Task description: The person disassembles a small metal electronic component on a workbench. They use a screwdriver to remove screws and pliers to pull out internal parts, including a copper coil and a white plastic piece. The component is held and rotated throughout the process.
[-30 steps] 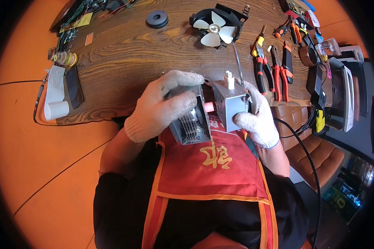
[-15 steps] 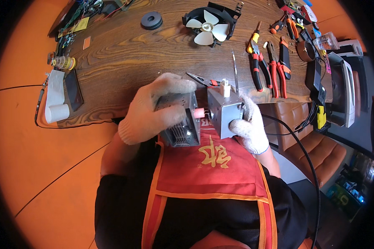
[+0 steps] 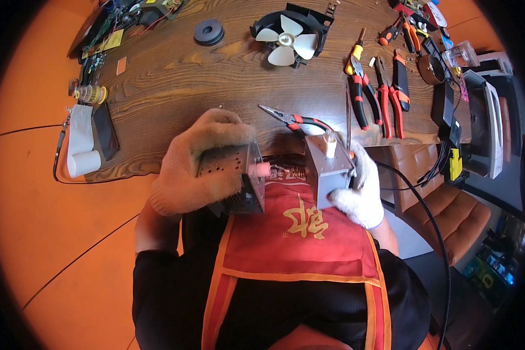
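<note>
My left hand (image 3: 201,163), in a white work glove, is closed around the magnetron body (image 3: 255,192), a grey metal block with small holes and a pink ceramic stub (image 3: 263,170) pointing right. Opposite it, my gloved right hand (image 3: 359,195) grips a silver metal filter box (image 3: 325,166) with a white connector (image 3: 331,146) on top. Copper coils (image 3: 298,171) show at the box's left side, across a gap from the stub. Beside the right hand rises a thin metal rod (image 3: 349,114); its lower end is hidden. Both parts are above my red apron (image 3: 297,251).
Needle-nose pliers (image 3: 291,119) lie just beyond the box, partly covered. More pliers (image 3: 391,99) and cutters (image 3: 361,90) rest at the right. A fan (image 3: 285,39) and dark ring magnets (image 3: 209,32) sit farther back. A black cable (image 3: 429,213) hangs at the right.
The two parts have moved apart: the magnetron body shifted left, the filter box slightly right and tilted. Copper coils now show between them. The thin rod moved right with my right hand.
</note>
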The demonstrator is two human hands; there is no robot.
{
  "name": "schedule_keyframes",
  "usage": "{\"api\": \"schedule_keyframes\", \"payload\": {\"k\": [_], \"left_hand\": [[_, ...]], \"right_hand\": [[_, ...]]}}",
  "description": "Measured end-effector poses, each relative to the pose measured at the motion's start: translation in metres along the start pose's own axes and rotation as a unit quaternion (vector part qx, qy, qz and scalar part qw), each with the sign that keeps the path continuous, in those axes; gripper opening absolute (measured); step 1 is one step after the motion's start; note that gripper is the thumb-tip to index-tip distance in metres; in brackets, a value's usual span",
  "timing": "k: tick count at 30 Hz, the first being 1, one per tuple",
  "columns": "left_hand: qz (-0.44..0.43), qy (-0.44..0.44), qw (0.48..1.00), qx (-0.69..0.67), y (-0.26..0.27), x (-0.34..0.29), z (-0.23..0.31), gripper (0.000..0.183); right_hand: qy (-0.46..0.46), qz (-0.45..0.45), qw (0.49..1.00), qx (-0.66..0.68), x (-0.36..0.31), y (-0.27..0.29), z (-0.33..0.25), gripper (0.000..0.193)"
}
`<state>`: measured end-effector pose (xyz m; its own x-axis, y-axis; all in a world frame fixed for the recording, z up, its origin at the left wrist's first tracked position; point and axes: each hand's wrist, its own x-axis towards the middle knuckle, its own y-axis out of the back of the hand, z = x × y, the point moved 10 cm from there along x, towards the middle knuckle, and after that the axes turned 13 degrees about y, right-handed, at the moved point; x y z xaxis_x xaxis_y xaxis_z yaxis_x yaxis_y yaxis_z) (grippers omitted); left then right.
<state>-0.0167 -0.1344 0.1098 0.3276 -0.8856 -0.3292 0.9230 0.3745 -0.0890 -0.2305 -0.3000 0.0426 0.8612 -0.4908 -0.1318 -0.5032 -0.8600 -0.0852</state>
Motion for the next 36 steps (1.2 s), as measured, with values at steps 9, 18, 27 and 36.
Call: {"api": "schedule_keyframes", "payload": {"k": [9,18,27,36], "left_hand": [[0.009,0.019,1.000,0.005,-0.005,-0.008,-0.008,0.052],[-0.061,0.007,0.955,-0.290,-0.037,0.010,-0.057,0.079],[0.014,-0.075,0.995,0.065,-0.033,-0.010,-0.078,0.070],[-0.146,0.081,0.898,0.407,-0.065,0.025,-0.033,0.052]], "right_hand": [[0.105,-0.035,0.993,-0.049,-0.006,-0.003,-0.008,0.102],[0.128,0.063,0.987,0.077,0.039,0.012,-0.015,0.115],[0.193,-0.070,0.916,-0.344,0.031,0.005,-0.049,0.132],[0.245,-0.128,0.890,-0.363,0.021,-0.024,-0.073,0.128]]}}
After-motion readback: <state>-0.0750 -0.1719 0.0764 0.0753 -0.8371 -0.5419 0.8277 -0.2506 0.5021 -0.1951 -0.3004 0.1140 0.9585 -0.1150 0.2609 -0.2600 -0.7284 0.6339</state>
